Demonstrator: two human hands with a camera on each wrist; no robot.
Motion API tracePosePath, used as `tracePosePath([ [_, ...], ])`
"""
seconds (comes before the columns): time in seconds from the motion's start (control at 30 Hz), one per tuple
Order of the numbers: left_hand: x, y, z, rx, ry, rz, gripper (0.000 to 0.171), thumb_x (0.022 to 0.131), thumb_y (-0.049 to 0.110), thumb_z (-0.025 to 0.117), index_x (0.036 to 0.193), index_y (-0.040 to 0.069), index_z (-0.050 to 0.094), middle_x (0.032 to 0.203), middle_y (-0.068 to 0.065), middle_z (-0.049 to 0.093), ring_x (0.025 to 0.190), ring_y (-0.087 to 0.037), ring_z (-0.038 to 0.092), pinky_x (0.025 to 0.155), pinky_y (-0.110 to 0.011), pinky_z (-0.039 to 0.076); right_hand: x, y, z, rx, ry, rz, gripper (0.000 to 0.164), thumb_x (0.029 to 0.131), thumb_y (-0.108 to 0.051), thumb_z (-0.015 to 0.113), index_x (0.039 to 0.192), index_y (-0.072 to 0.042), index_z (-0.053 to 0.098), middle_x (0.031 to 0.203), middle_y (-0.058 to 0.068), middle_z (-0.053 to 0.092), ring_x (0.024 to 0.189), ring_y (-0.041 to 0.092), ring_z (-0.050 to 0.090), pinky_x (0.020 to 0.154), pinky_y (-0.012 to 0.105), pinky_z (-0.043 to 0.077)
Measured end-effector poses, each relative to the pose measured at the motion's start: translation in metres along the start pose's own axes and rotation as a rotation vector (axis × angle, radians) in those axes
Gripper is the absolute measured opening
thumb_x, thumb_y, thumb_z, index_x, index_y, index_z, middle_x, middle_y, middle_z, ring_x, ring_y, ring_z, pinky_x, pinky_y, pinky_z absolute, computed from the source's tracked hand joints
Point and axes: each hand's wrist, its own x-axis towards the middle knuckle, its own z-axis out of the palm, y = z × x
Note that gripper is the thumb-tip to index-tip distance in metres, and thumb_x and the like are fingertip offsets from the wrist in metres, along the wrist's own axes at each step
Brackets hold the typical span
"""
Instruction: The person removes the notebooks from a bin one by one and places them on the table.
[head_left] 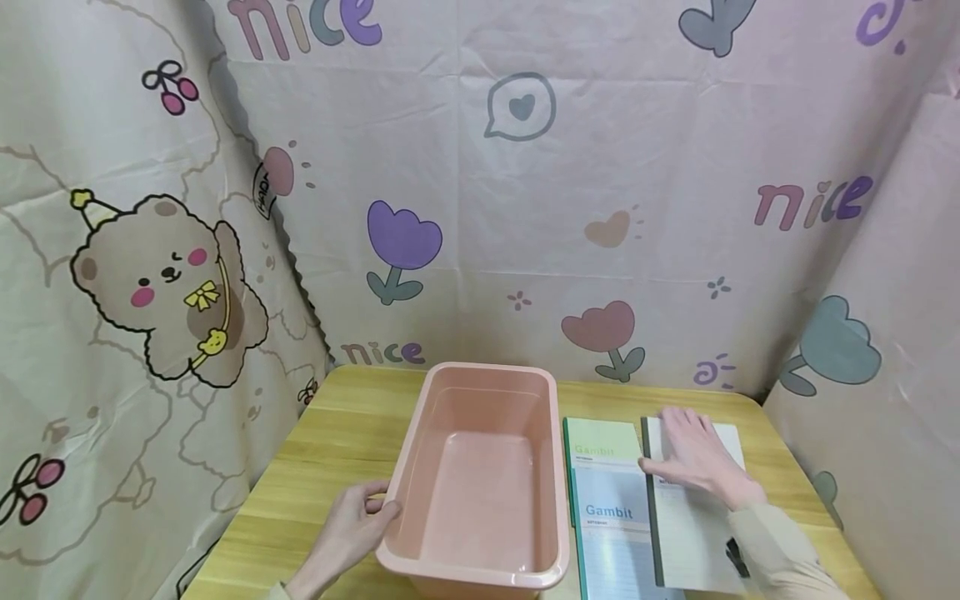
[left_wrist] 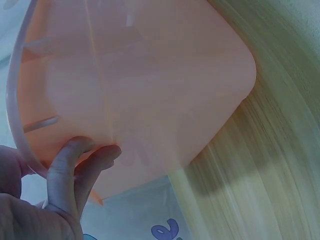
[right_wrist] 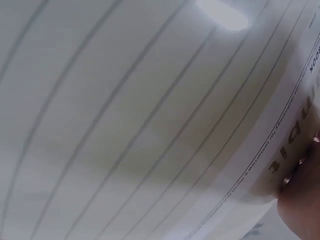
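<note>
A pink plastic bin stands on the table, nothing inside it. My left hand pinches its left rim near the front corner. In the left wrist view the fingers curl over the rim, against the bin's outer wall. My right hand lies with spread fingers across the upper part of a pale notebook with a dark spine, covering much of its title. In the right wrist view the notebook's lined cover fills most of the picture, fingertips at the right edge.
Between the bin and the pale notebook lie a blue notebook and a green-yellow notebook, the blue one overlapping it. The wooden table ends at a printed curtain behind, with more curtain on both sides.
</note>
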Motion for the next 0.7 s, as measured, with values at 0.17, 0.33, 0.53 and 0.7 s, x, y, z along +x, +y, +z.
tracePosePath([
  [0.17, -0.001, 0.002, 0.000, 0.000, -0.003, -0.001, 0.049, 0.090, 0.006, 0.061, 0.129, -0.022, 0.051, 0.104, -0.036, 0.071, 0.083, -0.034, 0.077, 0.066, -0.032, 0.066, -0.025, 0.022, 0.024, 0.021, -0.024, 0.046, 0.069, 0.069, -0.047, 0.081, 0.113, -0.001, 0.056, 0.108, 0.015, 0.064, 0.101, 0.034, 0.056, 0.088, 0.053, 0.043],
  [0.33, -0.001, 0.003, 0.000, 0.011, 0.004, -0.012, 0.050, 0.090, 0.007, 0.061, 0.129, -0.021, 0.051, 0.104, -0.034, 0.072, 0.083, -0.033, 0.077, 0.066, -0.032, 0.066, -0.043, 0.041, 0.042, 0.014, -0.060, 0.103, 0.067, 0.070, -0.045, 0.080, 0.115, -0.001, 0.056, 0.106, 0.011, 0.063, 0.098, 0.030, 0.053, 0.085, 0.049, 0.041],
  [0.53, 0.000, 0.002, 0.000, 0.016, 0.012, -0.022, 0.052, 0.090, 0.007, 0.061, 0.130, -0.023, 0.049, 0.104, -0.035, 0.071, 0.085, -0.033, 0.076, 0.067, -0.032, 0.066, -0.056, 0.056, 0.057, 0.030, -0.071, 0.117, 0.065, 0.071, -0.045, 0.080, 0.114, -0.002, 0.056, 0.105, 0.010, 0.063, 0.097, 0.028, 0.052, 0.080, 0.043, 0.038],
  [0.7, -0.001, 0.003, 0.000, 0.016, 0.017, -0.025, 0.052, 0.090, 0.007, 0.062, 0.130, -0.023, 0.049, 0.105, -0.035, 0.071, 0.085, -0.034, 0.076, 0.068, -0.032, 0.066, -0.063, 0.059, 0.071, 0.080, -0.193, 0.171, 0.073, 0.077, -0.047, 0.076, 0.123, 0.005, 0.053, 0.121, 0.025, 0.062, 0.111, 0.045, 0.053, 0.096, 0.063, 0.041],
])
